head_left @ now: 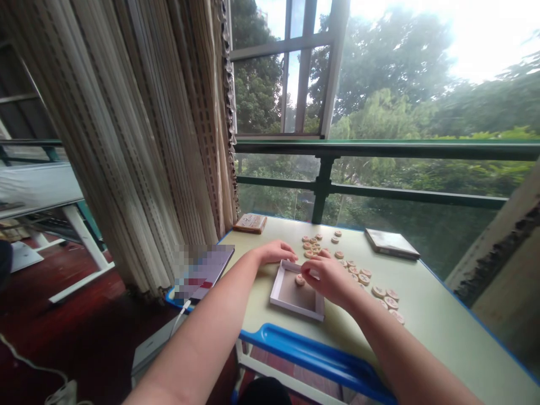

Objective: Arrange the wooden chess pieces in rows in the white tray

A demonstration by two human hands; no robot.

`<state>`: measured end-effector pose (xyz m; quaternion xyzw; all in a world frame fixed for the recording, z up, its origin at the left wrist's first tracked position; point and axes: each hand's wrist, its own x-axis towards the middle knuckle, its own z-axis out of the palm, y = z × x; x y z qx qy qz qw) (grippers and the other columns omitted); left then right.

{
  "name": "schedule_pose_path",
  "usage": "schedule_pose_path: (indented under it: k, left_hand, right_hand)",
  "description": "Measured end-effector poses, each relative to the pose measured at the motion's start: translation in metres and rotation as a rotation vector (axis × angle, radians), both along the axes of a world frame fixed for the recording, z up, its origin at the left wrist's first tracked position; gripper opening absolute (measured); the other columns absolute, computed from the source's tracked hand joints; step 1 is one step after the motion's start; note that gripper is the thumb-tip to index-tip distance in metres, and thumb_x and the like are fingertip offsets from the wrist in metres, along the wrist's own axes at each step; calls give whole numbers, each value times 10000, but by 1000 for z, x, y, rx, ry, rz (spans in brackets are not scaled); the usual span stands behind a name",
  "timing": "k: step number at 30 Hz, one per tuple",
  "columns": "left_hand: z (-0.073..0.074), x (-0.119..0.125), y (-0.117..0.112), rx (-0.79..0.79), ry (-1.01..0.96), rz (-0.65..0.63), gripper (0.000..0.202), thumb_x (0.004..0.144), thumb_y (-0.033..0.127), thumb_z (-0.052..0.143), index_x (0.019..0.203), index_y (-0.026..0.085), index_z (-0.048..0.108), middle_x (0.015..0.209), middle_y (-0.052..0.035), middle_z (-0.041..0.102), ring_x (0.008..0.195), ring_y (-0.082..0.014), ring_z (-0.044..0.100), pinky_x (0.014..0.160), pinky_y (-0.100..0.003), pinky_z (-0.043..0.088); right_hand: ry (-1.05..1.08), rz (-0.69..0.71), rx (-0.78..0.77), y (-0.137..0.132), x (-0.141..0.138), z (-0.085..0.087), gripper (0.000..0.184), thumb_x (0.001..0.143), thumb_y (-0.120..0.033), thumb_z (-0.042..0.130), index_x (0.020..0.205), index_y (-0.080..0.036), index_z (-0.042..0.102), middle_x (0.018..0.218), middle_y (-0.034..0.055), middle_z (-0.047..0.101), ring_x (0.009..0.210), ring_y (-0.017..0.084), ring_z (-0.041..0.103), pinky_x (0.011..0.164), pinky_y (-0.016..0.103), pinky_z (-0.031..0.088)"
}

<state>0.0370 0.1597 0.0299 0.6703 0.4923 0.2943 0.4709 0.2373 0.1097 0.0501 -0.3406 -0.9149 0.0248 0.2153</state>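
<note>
A shallow, pale open box (276, 291) sits near the front of the table. Inside it is a round wooden Chinese chess piece (300, 280) with a red character. My left hand (276, 252) is at the box's far left corner, fingers slightly bent and apart, fingertips by the rim. Over the right side of the box, my right hand (331, 274) has its fingers curled together, the tips just above the piece. Whatever may be between those fingers is hidden. Several more chess pieces (364, 279) lie scattered beyond and to the right of the right hand.
A flat box lid (392, 244) lies at the back right, a small brown box (250, 223) at the back left. A laptop (211, 270) with a white cable stands on the left edge. A blue tray (312, 354) lines the table's front. Curtains (169, 140) hang at left.
</note>
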Motion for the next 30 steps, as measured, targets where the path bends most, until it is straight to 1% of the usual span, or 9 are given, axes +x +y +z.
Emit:
schedule_pose_path:
  k: [4,6,8,10,14,19,22,25,30]
  left_hand:
    - [-4,4,3,18,-49,58,207,577,272,695,724,126,706,685,-31,670,689,-144,581,721,-270,441]
    - [-5,4,4,36,-42,148,196,606,252,663,745,121,705,663,-31,662,621,-127,557,652,-264,441]
    - [-5,5,5,42,-31,196,204,623,246,654,774,120,706,669,-35,665,602,-122,551,624,-261,439]
    - [-4,6,2,45,-31,127,235,611,266,686,798,125,710,725,-47,682,663,-137,583,662,-264,450]
    - [0,10,-8,47,42,-40,358,531,342,766,819,133,721,808,-64,700,783,-187,618,739,-282,457]
    - [-3,16,-9,88,101,29,357,545,409,738,758,123,717,736,-56,692,722,-185,606,671,-274,445]
    - [-11,21,-2,166,95,138,375,607,465,675,740,116,707,698,-52,680,682,-176,593,630,-270,432]
    - [-16,25,6,257,39,241,409,648,498,629,754,110,702,705,-56,679,696,-181,592,634,-277,430]
    - [-18,29,14,226,-179,289,437,693,510,580,828,116,710,898,-88,707,914,-228,600,754,-300,452]
  right_hand:
    - [137,-122,-60,16,8,0,230,816,-206,470,847,-196,698,880,50,694,828,193,566,787,313,424]
    - [123,-299,-83,26,16,0,271,816,-211,454,939,-187,694,968,63,686,909,208,571,832,317,414]
    - [6,-496,-91,34,25,0,309,800,-211,460,1006,-181,688,1062,88,664,981,244,556,862,339,398]
    - [-85,-587,-107,39,32,1,351,786,-185,447,1049,-182,679,1112,95,650,1015,256,554,876,336,390]
    - [-188,-665,-207,39,40,5,397,755,-148,453,1093,-178,660,1111,101,652,1022,246,573,841,305,414]
    - [-255,-886,-204,33,47,16,400,810,-241,449,1181,-201,595,1233,136,556,1087,301,528,793,366,442]
    - [-287,-1078,-391,32,52,21,423,864,-381,383,1183,-195,590,1244,178,537,1142,348,484,797,445,436]
    - [-304,-1082,-587,31,54,23,481,880,-468,321,1146,-196,613,1198,183,575,1108,344,521,766,448,450]
    - [-386,-910,-527,21,45,24,344,814,-385,479,1016,-181,667,1059,169,648,1004,298,599,726,360,476]
